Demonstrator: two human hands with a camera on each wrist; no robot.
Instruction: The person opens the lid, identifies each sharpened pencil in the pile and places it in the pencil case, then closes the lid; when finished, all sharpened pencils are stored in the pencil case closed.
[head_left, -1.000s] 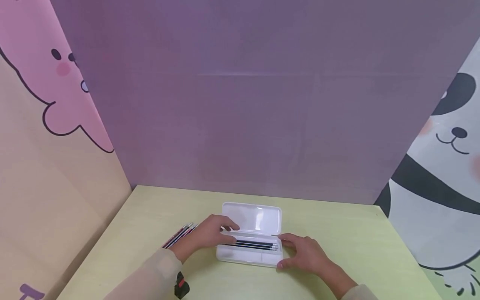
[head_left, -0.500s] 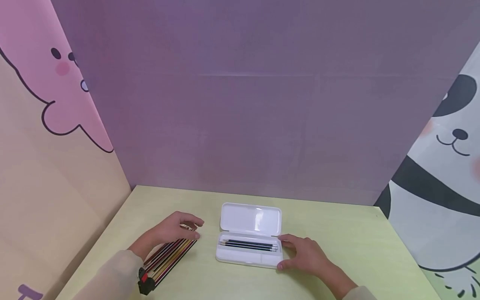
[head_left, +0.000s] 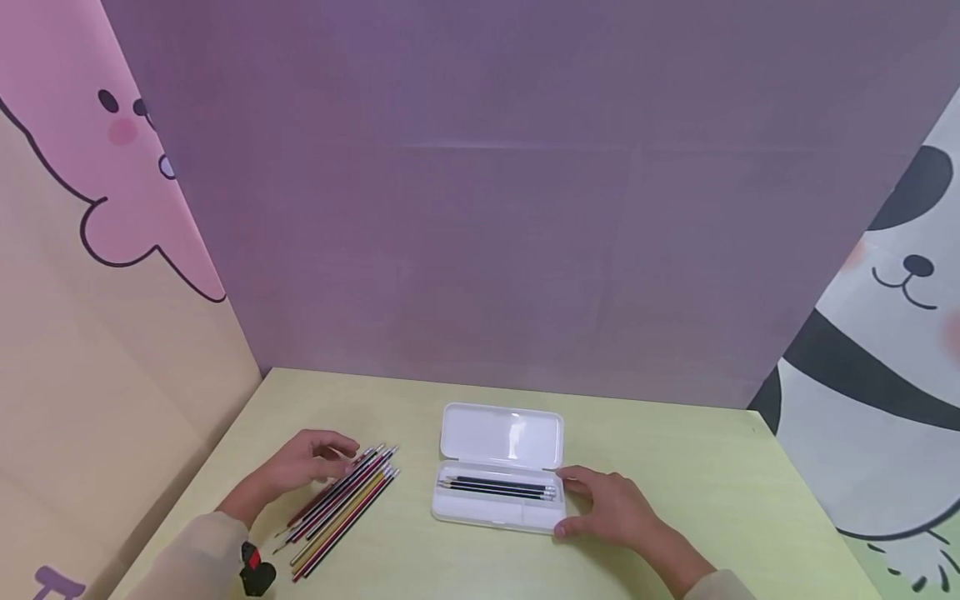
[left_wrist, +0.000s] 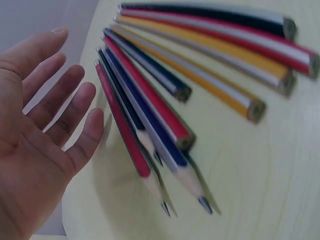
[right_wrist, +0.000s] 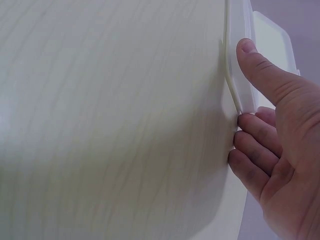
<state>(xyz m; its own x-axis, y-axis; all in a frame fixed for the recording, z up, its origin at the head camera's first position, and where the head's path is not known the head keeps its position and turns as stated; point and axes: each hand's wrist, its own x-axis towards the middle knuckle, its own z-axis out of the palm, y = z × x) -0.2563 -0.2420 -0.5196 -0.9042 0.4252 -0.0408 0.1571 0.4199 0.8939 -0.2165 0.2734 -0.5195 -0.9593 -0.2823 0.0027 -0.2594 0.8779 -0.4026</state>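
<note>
My left hand [head_left: 303,462] hovers over the upper left side of a loose spread of pencils [head_left: 337,518], fingers relaxed and holding nothing. In the left wrist view the pencils [left_wrist: 200,60] are striped red, blue, yellow and dark; some have sharpened tips, others flat blunt ends. A white plastic pencil case [head_left: 480,512] stands in the middle, its hinged lid [head_left: 487,435] laid back. Inside lie a few black pencils [head_left: 498,488] with pale ends. With thumb on the front corner and fingers at the back, my right hand [head_left: 611,512] grips the case's right end.
A black and red object [head_left: 257,572] shows beside my left sleeve, at the near left of the pale table [head_left: 675,467]. Behind the table rises a purple-grey wall [head_left: 510,250]; side panels bear a pink cartoon animal [head_left: 150,208] and a panda [head_left: 885,350].
My left hand has withdrawn leftward from above the case to the loose pencils, uncovering the black pencils inside. My right hand stays at the case's right end.
</note>
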